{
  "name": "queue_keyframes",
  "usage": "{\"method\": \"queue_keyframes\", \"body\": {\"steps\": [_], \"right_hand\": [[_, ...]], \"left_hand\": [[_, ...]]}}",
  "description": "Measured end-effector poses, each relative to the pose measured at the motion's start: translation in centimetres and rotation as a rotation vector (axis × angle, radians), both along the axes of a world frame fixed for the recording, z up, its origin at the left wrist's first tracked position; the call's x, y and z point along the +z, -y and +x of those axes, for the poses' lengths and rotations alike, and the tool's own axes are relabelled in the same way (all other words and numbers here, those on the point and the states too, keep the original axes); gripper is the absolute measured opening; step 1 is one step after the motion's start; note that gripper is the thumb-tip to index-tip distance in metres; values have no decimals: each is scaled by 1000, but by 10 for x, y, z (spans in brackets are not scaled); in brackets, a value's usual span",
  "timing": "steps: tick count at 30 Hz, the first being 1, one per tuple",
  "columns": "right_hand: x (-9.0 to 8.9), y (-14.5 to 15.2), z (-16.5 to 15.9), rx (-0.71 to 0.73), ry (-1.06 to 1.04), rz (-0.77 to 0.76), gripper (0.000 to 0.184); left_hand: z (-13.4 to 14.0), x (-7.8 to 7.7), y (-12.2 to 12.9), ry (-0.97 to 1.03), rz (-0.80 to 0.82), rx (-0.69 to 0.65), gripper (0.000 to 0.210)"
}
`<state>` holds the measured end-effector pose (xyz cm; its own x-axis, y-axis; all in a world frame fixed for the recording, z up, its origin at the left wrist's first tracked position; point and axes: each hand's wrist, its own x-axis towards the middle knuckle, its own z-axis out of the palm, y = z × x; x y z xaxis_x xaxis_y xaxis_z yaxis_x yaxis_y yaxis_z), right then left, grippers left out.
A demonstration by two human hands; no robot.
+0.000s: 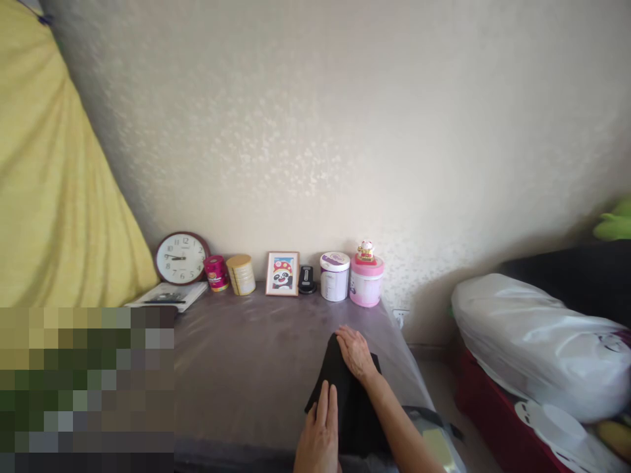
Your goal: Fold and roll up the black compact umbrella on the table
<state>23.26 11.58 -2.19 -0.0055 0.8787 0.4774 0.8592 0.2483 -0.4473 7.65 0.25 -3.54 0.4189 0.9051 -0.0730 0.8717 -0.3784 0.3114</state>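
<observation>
A folded black cloth (357,414) lies near the front right of the grey-covered table (246,368). What kind of garment or fabric it is, I cannot make out. My right hand (355,353) rests flat over its far end, fingers stretched out. Closer to me, my left hand (319,427) touches the cloth's left side with straight fingers. Part of the cloth is hidden beneath my right hand and forearm.
Along the wall stand a round clock (181,258), tins (241,276), a framed panda picture (282,274) and a pink tub (366,289) topped by a cat figurine (365,252). A stuffed white bag (542,341) sits right of the table. Pixelation covers the lower left.
</observation>
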Motion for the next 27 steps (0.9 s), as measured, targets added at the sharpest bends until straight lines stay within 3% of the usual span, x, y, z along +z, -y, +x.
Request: {"method": "queue_keyframes", "body": {"steps": [3,7,12,15,17,18,21,23,27], "right_hand": [[-2,11,11,-105,-33,72,31],[-13,37,29,-99,-111,77,28],[-22,61,41,-120,-241,24,27],[-24,70,49,-139,-328,1,28],[-24,74,57,-177,-437,-41,30],[-23,76,61,-205,-511,-60,31],[-16,78,69,-255,-842,-103,32],[-8,80,67,-195,-1027,-154,33],[2,103,47,1,-914,-170,29]], "left_hand": [[-7,18,1,14,-43,39,101],[-15,35,5,-34,-43,144,95],[-19,31,5,66,-78,177,90],[-25,26,0,244,-62,183,89],[-32,31,-2,419,-83,186,86],[-37,37,-2,515,-130,196,83],[-55,61,1,773,-486,248,75],[-67,78,5,941,-563,231,73],[-78,99,12,1136,-609,145,68]]}}
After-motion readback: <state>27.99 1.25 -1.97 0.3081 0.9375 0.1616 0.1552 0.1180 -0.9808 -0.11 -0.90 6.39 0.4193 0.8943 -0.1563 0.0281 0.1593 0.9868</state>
